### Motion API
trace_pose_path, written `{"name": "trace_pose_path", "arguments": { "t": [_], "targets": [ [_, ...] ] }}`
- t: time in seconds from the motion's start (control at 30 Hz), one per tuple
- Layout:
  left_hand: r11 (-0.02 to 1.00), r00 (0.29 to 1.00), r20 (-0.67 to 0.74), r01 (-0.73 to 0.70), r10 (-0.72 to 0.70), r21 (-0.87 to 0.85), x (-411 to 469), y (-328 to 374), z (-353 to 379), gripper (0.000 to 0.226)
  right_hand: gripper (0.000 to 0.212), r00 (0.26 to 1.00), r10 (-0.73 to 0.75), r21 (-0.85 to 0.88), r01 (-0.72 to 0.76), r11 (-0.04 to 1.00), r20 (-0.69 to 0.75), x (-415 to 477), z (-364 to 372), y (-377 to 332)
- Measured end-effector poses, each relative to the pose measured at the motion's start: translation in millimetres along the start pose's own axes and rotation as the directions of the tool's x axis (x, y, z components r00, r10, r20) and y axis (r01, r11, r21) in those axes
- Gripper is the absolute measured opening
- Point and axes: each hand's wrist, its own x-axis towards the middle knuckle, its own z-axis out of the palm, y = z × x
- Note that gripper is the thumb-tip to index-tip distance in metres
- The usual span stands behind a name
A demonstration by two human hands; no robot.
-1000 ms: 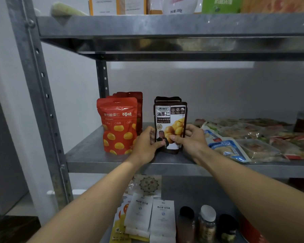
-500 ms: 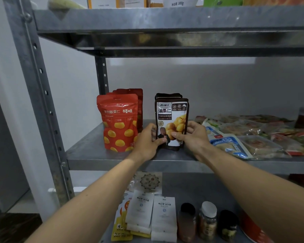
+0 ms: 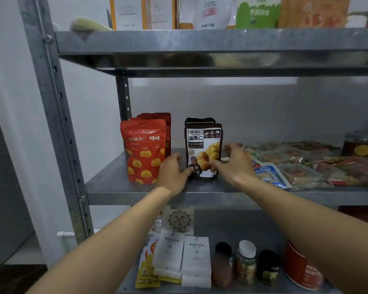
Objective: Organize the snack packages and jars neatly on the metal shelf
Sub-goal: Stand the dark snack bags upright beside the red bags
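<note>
Item: brown chestnut pouch point(image 3: 203, 151), upright near the shelf point(image 3: 119, 185) front edge. I flank it, left hand point(image 3: 173, 171) and right hand point(image 3: 235, 164) spread, fingertips touching. Step: squaring. Next: let go gently.

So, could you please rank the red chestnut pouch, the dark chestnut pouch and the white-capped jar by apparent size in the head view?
1. Red chestnut pouch, largest.
2. Dark chestnut pouch, slightly smaller.
3. White-capped jar, smallest, though it sits on the lower shelf, nearer the camera.
</note>
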Motion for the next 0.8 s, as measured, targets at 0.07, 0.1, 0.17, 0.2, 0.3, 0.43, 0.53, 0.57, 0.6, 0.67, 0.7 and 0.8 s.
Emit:
{"name": "trace_pose_path", "arguments": {
  "t": [0.07,0.1,0.17,0.2,0.3,0.43,0.53,0.57,0.6,0.67,0.7,0.8],
  "targets": [
    [0.994,1.0,-0.008,0.017,-0.016,0.109,-7.0,6.0,-8.6,0.05,0.055,0.998,-0.068,-0.219,0.07,0.973,0.015,-11.5,-12.0,-4.9],
    [0.985,1.0,-0.002,0.017,-0.017,0.171,-12.6,10.7,-14.3,0.048,0.055,0.993,-0.115,-0.32,0.122,0.939,0.04,-17.2,-17.3,-5.5],
    [0.932,0.998,0.04,-0.05,0.038,0.36,-27.4,21.0,-25.2,0.047,0.061,0.971,-0.203,-0.527,0.24,0.815,0.127,-26.2,-26.3,-3.5],
    [0.874,0.993,0.084,-0.111,0.08,0.473,-35.3,25.8,-29.8,0.051,0.068,0.958,-0.221,-0.609,0.288,0.74,0.184,-29.5,-30.5,-1.9],
    [0.682,0.969,0.236,-0.218,0.068,0.698,-53.5,37.8,-37.0,0.072,0.091,0.938,-0.182,-0.691,0.342,0.637,0.296,-37.7,-44.3,1.5],
    [0.669,0.963,0.265,-0.171,-0.041,0.724,-67.6,55.0,-37.3,0.078,0.1,0.914,-0.143,-0.697,0.383,0.606,0.379,-49.0,-63.7,0.4],
    [0.666,0.968,0.242,-0.139,-0.064,0.733,-76.5,65.5,-34.9,0.077,0.101,0.914,-0.143,-0.684,0.382,0.621,0.38,-53.4,-72.0,0.9],
    [0.661,0.971,0.232,-0.137,-0.058,0.738,-78.7,68.0,-34.2,0.077,0.101,0.916,-0.141,-0.683,0.377,0.626,0.377,-54.1,-73.1,1.2],
    [0.657,0.973,0.227,-0.142,-0.046,0.741,-80.1,69.8,-33.4,0.077,0.101,0.915,-0.137,-0.678,0.375,0.632,0.379,-54.7,-73.0,1.4],
    [0.663,0.975,0.222,-0.15,-0.025,0.733,-79.7,71.3,-33.2,0.076,0.099,0.914,-0.131,-0.654,0.37,0.66,0.385,-54.9,-71.1,1.6],
    [0.674,0.976,0.216,-0.142,-0.027,0.725,-78.0,70.7,-32.9,0.076,0.099,0.914,-0.131,-0.636,0.365,0.68,0.383,-54.6,-68.8,1.4],
    [0.779,0.984,0.167,-0.061,-0.057,0.624,-68.5,65.1,-30.6,0.073,0.09,0.935,-0.129,-0.526,0.296,0.797,0.331,-47.9,-56.6,0.3]
  ]
}}
